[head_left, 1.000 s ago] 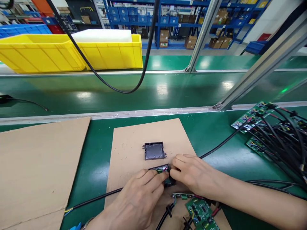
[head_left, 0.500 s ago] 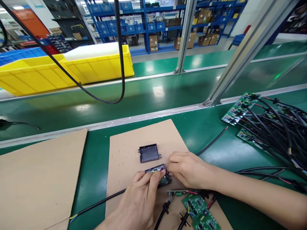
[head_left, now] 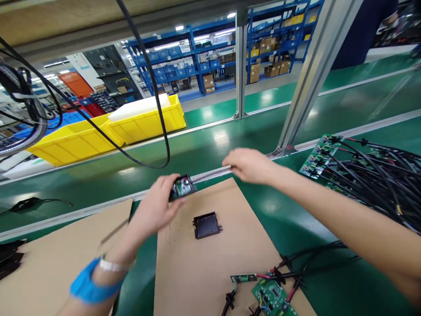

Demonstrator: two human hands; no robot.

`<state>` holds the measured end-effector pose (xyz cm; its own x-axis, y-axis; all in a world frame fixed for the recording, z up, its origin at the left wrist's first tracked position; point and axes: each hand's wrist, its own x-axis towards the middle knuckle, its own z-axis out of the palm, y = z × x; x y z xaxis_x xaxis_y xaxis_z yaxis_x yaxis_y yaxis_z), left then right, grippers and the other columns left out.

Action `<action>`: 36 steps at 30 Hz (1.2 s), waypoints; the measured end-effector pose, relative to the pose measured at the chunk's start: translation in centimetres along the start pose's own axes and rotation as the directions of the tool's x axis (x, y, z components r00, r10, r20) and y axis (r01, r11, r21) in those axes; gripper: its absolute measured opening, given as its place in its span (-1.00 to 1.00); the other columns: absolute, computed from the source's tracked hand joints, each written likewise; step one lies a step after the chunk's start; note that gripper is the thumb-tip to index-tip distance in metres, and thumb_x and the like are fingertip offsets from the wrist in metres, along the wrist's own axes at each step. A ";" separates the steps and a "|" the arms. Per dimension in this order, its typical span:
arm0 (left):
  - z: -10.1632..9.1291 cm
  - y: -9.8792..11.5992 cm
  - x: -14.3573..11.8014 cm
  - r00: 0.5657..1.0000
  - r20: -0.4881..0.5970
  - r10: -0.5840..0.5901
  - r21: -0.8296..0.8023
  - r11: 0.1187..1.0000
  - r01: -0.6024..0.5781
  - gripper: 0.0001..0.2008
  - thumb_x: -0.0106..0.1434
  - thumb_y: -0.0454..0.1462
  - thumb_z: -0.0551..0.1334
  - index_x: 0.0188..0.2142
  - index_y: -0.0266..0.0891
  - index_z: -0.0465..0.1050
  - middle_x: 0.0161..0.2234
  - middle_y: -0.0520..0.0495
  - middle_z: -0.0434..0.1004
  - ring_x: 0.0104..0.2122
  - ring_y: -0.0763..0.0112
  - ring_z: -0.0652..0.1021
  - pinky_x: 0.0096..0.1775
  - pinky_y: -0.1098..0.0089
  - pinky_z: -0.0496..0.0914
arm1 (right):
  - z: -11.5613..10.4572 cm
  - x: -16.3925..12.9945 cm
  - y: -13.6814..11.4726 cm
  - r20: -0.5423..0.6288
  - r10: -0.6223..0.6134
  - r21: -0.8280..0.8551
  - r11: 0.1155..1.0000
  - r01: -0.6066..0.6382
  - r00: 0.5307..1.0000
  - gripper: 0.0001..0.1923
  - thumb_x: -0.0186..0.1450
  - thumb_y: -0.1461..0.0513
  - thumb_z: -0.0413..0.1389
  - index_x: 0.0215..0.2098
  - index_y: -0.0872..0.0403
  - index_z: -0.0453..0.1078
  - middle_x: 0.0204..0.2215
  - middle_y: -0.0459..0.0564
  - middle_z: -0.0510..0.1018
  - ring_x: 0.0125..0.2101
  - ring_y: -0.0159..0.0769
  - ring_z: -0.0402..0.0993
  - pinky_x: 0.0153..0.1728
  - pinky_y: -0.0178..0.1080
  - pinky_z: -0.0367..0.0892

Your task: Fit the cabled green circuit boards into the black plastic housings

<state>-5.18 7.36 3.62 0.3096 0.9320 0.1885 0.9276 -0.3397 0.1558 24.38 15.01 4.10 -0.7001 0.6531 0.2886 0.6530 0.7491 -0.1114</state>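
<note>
1. I find the case [head_left: 183, 187] gripped in the left hand [head_left: 155, 206], between thumb and fingers, right end protruding.
2. The right hand [head_left: 249, 165]: fingers curled, apart from the case; whether gripping, I cannot tell.

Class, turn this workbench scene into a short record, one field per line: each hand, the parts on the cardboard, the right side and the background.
Left hand: holds an open black plastic case with a green circuit board inside
Right hand: raised, apart from that case; grip too blurred to tell
On brown cardboard sheet: black rectangular plastic shell, touched by neither hand; wired green circuit board, partly cut off
Right side: heap of black cables
Background: yellow plastic bins, blue metal shelving
</note>
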 end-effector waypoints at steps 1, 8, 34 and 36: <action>-0.3 -1.4 2.4 1.000 0.011 -0.010 0.021 1.000 0.010 -0.44 0.29 -0.11 0.15 0.22 -0.25 0.14 0.14 -0.31 0.32 0.12 -0.07 0.37 0.09 -0.03 0.28 | -0.4 1.2 1.8 -0.025 0.050 -0.029 0.998 -0.051 0.998 -0.72 0.29 0.41 0.03 -0.07 0.14 0.45 -0.15 0.12 0.49 -0.07 -0.08 0.34 -0.05 -0.06 0.21; 4.1 -2.7 4.0 0.996 0.041 -0.084 0.025 0.996 0.083 -0.38 0.34 -0.09 0.08 0.26 -0.46 0.09 0.26 -0.53 0.12 0.25 -0.26 0.19 0.14 -0.21 0.11 | 0.5 -3.2 2.1 0.002 0.163 0.005 0.987 -0.163 0.987 -0.72 0.29 0.30 0.14 -0.02 0.19 0.42 -0.11 0.21 0.44 -0.05 0.01 0.29 -0.06 0.00 0.22; 4.4 12.6 -9.6 0.942 0.288 -0.170 -0.583 0.749 0.314 -0.82 0.29 -0.29 0.08 -0.46 -0.18 0.22 -0.56 0.08 0.33 -0.55 0.45 0.33 -0.50 0.44 0.13 | 2.2 -10.0 -15.5 0.220 0.110 0.021 0.993 -0.118 0.969 -0.86 0.22 0.40 0.01 -0.26 0.13 0.31 -0.41 0.06 0.44 -0.45 -0.16 0.40 -0.53 -0.20 0.05; 4.1 12.1 -9.4 0.931 0.332 -0.153 -0.603 0.724 0.334 -0.87 0.24 -0.36 0.09 -0.45 -0.19 0.25 -0.52 0.06 0.38 -0.51 0.44 0.39 -0.48 0.46 0.18 | 2.1 -9.4 -16.2 0.249 0.000 0.005 1.000 -0.002 0.968 -0.78 0.16 0.37 0.07 -0.20 0.14 0.31 -0.42 0.05 0.44 -0.49 -0.16 0.38 -0.57 -0.20 -0.01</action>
<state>4.00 -5.00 -0.22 0.2154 0.9616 -0.1702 0.6493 -0.0109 0.7605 19.75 -2.98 1.17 -0.7497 0.6604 0.0422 0.6528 0.7486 -0.1165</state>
